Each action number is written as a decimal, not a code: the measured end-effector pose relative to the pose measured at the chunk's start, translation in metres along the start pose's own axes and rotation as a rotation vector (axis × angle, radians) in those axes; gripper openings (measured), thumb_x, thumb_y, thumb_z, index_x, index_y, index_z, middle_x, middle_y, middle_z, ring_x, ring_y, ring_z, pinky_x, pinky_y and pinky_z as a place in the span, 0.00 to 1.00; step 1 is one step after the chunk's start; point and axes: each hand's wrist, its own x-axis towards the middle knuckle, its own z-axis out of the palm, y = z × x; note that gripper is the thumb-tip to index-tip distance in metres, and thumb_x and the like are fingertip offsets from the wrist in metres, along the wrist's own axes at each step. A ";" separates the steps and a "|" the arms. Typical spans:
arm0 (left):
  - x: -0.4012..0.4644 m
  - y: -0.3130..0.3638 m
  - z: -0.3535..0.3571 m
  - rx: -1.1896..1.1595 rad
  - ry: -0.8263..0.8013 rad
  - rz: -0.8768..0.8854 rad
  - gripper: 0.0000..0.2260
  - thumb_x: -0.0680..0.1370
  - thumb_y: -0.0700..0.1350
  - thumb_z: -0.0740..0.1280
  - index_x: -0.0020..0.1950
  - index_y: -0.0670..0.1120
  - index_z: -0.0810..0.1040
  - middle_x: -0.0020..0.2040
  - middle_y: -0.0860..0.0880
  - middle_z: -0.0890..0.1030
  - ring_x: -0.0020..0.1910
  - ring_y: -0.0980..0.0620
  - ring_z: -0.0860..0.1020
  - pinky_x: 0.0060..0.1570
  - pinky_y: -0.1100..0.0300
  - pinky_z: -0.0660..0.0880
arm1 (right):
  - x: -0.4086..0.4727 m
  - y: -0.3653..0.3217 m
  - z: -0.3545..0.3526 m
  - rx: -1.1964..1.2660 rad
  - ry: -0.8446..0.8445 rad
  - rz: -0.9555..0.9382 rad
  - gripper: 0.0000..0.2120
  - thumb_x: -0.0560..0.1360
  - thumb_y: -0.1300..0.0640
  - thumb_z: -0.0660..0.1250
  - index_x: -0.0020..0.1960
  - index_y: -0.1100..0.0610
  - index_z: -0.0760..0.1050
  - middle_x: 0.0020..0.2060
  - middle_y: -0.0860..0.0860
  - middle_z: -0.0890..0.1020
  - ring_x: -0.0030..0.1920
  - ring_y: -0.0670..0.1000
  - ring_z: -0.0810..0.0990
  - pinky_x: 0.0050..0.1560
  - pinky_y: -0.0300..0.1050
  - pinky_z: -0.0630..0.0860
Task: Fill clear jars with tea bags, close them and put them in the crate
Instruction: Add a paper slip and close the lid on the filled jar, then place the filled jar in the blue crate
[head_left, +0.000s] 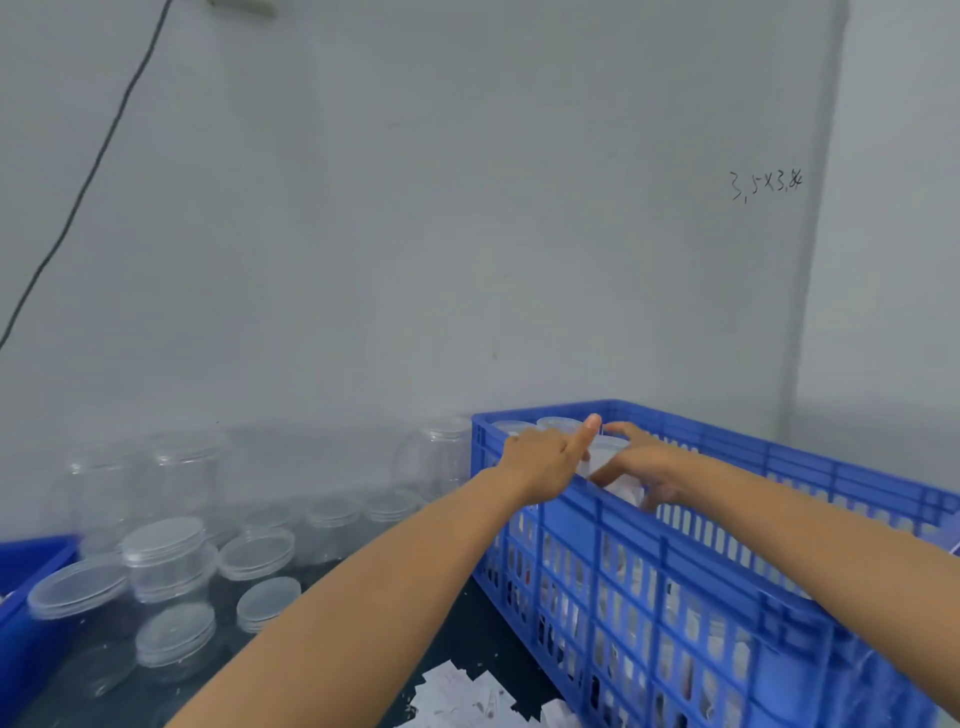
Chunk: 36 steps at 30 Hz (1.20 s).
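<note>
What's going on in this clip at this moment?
A person reaches with both hands into the far end of a blue crate, setting down a closed clear jar with white packets inside. The left hand and right hand flank the jar, fingers fairly straight. Other closed jars already stand at the back of the crate. On the dark table to the left sit empty jars and loose lids; white tea bags lie near the bottom edge.
</note>
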 end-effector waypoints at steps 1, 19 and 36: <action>0.000 -0.001 0.003 0.055 -0.016 0.008 0.27 0.85 0.56 0.41 0.66 0.48 0.76 0.58 0.41 0.80 0.58 0.40 0.76 0.61 0.45 0.68 | 0.002 0.002 0.002 0.009 -0.026 0.022 0.39 0.72 0.69 0.69 0.75 0.46 0.57 0.72 0.57 0.62 0.63 0.62 0.66 0.41 0.62 0.77; -0.041 -0.037 0.013 -0.319 0.250 -0.089 0.29 0.81 0.63 0.43 0.62 0.48 0.77 0.53 0.44 0.78 0.59 0.42 0.75 0.59 0.49 0.69 | -0.033 -0.060 0.028 0.050 0.152 -0.169 0.20 0.75 0.68 0.57 0.66 0.72 0.68 0.42 0.61 0.73 0.44 0.56 0.69 0.59 0.53 0.72; -0.157 -0.205 0.001 -0.501 0.399 -0.681 0.14 0.79 0.36 0.59 0.65 0.39 0.71 0.64 0.43 0.75 0.62 0.45 0.74 0.62 0.55 0.71 | -0.004 -0.062 0.238 0.310 -0.260 -0.004 0.11 0.74 0.71 0.58 0.54 0.63 0.72 0.50 0.60 0.74 0.40 0.54 0.74 0.45 0.47 0.75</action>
